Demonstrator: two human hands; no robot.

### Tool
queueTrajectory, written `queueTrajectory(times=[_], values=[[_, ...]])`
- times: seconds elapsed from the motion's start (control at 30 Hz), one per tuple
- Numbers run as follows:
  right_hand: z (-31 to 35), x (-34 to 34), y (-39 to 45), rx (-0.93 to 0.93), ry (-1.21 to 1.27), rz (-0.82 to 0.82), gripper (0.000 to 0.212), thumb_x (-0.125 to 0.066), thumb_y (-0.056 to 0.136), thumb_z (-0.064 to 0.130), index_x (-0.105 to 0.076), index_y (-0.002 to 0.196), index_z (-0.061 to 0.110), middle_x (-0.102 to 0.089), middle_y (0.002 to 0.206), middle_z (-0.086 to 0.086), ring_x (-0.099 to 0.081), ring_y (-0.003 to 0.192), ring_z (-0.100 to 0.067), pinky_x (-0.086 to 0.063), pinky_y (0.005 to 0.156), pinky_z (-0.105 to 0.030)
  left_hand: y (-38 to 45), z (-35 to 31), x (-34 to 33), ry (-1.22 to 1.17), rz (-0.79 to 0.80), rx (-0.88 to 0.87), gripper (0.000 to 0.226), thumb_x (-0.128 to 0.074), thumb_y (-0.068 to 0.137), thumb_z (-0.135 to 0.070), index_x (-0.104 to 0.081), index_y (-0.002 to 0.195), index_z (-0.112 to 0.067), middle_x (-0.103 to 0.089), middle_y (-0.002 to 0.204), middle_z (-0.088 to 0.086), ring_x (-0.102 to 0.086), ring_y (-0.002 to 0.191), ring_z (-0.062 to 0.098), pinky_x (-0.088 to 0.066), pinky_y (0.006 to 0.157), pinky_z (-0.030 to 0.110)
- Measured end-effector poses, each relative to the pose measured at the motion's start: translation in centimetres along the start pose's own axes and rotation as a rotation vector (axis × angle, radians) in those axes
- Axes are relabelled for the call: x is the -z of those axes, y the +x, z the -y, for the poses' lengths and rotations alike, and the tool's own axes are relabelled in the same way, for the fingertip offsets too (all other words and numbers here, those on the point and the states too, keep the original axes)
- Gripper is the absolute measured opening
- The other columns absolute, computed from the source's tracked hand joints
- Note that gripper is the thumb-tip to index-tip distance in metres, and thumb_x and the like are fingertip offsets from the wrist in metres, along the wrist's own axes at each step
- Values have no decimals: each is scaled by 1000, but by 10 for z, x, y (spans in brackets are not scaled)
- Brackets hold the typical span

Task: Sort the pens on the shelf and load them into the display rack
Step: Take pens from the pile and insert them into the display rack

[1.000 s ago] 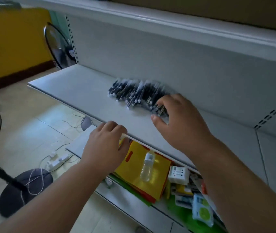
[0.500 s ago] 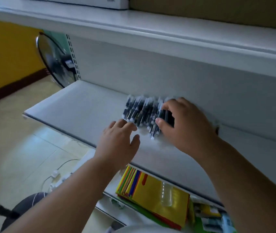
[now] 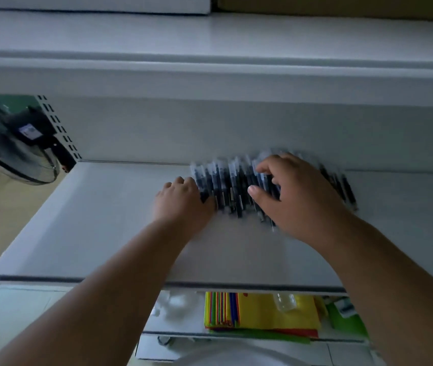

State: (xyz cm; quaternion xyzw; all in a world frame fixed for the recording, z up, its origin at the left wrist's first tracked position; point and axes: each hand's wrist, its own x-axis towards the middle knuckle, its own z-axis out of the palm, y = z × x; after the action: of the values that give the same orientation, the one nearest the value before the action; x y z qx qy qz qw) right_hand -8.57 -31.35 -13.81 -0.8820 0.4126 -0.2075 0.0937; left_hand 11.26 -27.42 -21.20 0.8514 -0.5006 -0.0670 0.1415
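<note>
Pens [image 3: 232, 186] lie in loose heap at back of white shelf [image 3: 104, 228], near rear wall. Left hand [image 3: 183, 204] rests against heap's left edge, fingers bent; grip unclear through blur. Right hand [image 3: 297, 196] atop heap, fingers curled over pens.

Light: dim, cool, bluish-grey throughout; source not visible. Brightest band lies along the upper shelf [image 3: 210, 35]; the floor at far left shows warmer. Shadows: soft, deepest under that shelf's lip and under the front edge of the lower shelf [image 3: 104, 220]. Glare: none. Blur: motion smear on the pens [image 3: 226, 186], the left hand [image 3: 183, 204] and the right hand [image 3: 297, 196]; the fan [image 3: 12, 143] soft. Distortion: wide-angle bowing of shelf lines toward the edges. Colour: yellow folders [image 3: 276, 313] stay vivid.
</note>
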Motion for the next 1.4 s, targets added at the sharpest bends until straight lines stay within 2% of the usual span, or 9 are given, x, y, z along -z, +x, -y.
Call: queueTrajectory(times=[0.1, 0.27, 0.5, 0.7, 0.83, 0.93, 1.1, 1.3, 1.4], values=[[2, -1, -1, -38, -16, -28, 33, -62, 88, 42, -60, 113, 20, -60, 109, 1, -60, 97, -20, -46, 80, -31, 8, 1, 3, 71, 63, -43, 42, -49, 90, -49, -54, 103, -10, -61, 115, 15, -53, 110, 34, -43, 88, 37], [1, -2, -4, -70, -32, -51, 34, -62, 90, 43, -59, 116, 21, -59, 111, 4, -58, 101, -16, -30, 74, -22, 12, 4, 13, 198, 130, -101, 40, -49, 89, -48, -51, 68, -14, -60, 74, 4, -52, 66, 19, -39, 59, 29], [-1, -4, -3, -97, -11, -70, 32, -61, 91, 43, -58, 116, 23, -57, 112, 8, -55, 97, -12, -33, 77, -23, 9, 10, 24, 250, 214, -119, 35, -50, 89, -46, -56, 70, -17, -58, 71, 0, -56, 65, 17, -44, 55, 25], [-7, -9, -4, -98, 17, -92, 31, -61, 91, 41, -58, 116, 23, -56, 109, 10, -51, 92, -8, -36, 76, -24, -1, 25, 16, 191, 89, -163, 25, -48, 88, -37, -51, 75, -16, -51, 69, -1, -50, 66, 22, -35, 53, 29], [-14, -12, -4, -131, 44, -118, 28, -63, 90, 38, -59, 114, 22, -58, 105, 10, -49, 85, -5, -35, 72, -23, -10, 34, 14, 2, -39, -168, 19, -47, 93, -33, -48, 86, -16, -47, 77, 2, -44, 72, 28, -31, 58, 34], [-25, -17, -4, -194, 62, -126, 27, -65, 89, 38, -60, 111, 23, -58, 99, 11, -51, 77, -5, -34, 63, -18, -18, 35, 11, -389, -129, -172, 17, -48, 93, -25, -44, 79, -15, -51, 71, 6, -45, 64, 30, -32, 53, 37], [-43, -28, -4, -302, 51, -106, 27, -67, 89, 39, -61, 110, 22, -58, 95, 11, -52, 77, -6, -37, 68, -22, -41, 16, -10, -976, -6, -206, 19, -43, 82, -38, -37, 77, -20, -43, 60, -2, -37, 58, 28, -38, 52, 54], [-45, -40, -4, -373, 1, -37, 38, -70, 86, 43, -58, 112, 18, -57, 100, 5, -55, 85, -12, -41, 71, -26, -42, 12, -15, -1036, 33, -162, 11, -45, 83, -34, -42, 79, -25, -45, 59, -10, -39, 57, 20, -34, 54, 41], [-43, -42, -2, -388, -34, -43, 36, -71, 85, 42, -58, 108, 18, -55, 95, 5, -56, 81, -14, -46, 70, -29, -41, 13, -18, -1031, 43, -177, 10, -45, 84, -35, -44, 80, -26, -47, 60, -11, -40, 57, 20, -35, 55, 42]])
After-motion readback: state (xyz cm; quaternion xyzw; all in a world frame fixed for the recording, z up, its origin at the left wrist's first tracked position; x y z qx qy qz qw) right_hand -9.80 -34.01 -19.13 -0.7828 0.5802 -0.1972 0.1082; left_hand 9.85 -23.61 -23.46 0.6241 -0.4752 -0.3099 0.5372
